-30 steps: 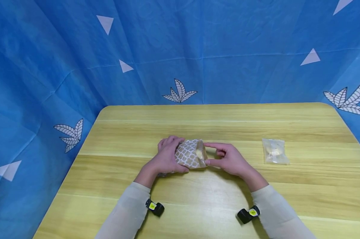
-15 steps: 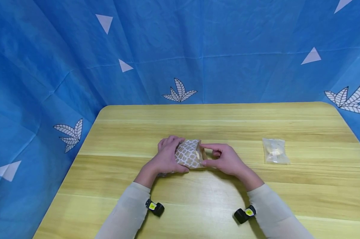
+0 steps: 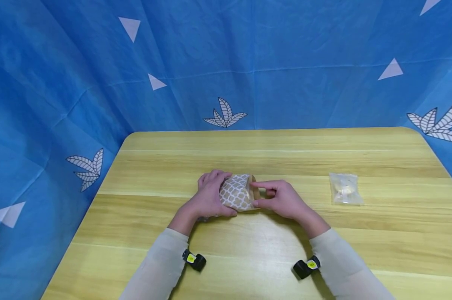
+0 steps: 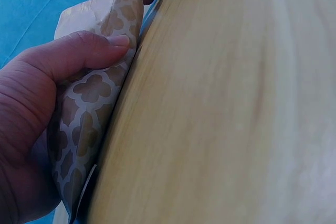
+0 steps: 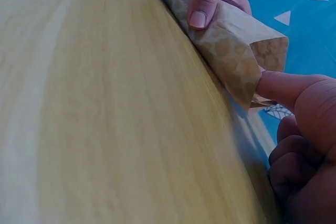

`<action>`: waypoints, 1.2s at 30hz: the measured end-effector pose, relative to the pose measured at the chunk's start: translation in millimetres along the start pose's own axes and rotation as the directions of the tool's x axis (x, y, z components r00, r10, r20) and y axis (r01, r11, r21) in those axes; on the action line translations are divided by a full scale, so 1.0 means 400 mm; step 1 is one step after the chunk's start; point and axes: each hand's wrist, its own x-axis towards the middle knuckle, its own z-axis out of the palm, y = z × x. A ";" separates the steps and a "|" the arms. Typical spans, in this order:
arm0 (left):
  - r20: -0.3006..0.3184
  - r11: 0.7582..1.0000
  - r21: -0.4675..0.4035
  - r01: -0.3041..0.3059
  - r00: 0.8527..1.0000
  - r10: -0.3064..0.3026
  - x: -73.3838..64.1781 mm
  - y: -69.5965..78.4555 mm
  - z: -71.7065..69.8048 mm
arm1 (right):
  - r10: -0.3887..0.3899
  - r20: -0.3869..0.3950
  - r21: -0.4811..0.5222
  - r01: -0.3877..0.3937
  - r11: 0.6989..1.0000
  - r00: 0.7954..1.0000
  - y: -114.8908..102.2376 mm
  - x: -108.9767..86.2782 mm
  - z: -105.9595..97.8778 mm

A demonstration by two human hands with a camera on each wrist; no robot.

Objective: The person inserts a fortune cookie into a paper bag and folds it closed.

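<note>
A small brown paper bag [image 3: 235, 192] with a white lattice print lies on the table, its mouth facing right. My left hand [image 3: 211, 195] grips it from the left, with the thumb [image 4: 100, 48] along the near side and the fingers over the far side. At the bag's mouth is my right hand [image 3: 285, 199]. Its index finger and thumb reach the opening, set apart from each other, while the other fingers are curled. In the right wrist view the thumb [image 5: 286, 86] enters the mouth, and its tip is hidden. The bag's contents cannot be seen.
A clear packet [image 3: 345, 189] with a pale item inside lies to the right on the wooden table [image 3: 248, 258]. Something shiny [image 3: 203, 218] shows partly from under my left hand. A blue curtain [image 3: 285, 62] hangs behind the table and along its left side.
My right hand has moved slightly left, its thumb and index finger now farther into the bag's mouth. A pale thing seen in the opening earlier is out of sight. The left hand stays put.
</note>
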 end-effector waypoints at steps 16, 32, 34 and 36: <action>-0.013 1.000 -0.006 -0.006 1.000 0.006 0.001 0.002 0.000 | -0.063 -0.026 -0.057 0.061 0.997 0.998 -0.013 0.017 0.032; -0.023 1.000 -0.024 -0.008 1.000 0.008 -0.005 -0.005 -0.001 | -0.034 -0.054 -0.024 0.033 0.999 0.998 -0.020 0.013 0.032; -0.024 1.000 -0.025 -0.009 1.000 0.008 -0.005 -0.004 -0.001 | -0.016 -0.068 -0.006 0.015 1.000 0.998 -0.018 0.007 0.022; -0.026 1.000 -0.028 -0.006 1.000 0.005 -0.006 -0.003 -0.003 | -0.005 -0.076 -0.006 0.005 1.000 0.997 -0.017 0.002 0.011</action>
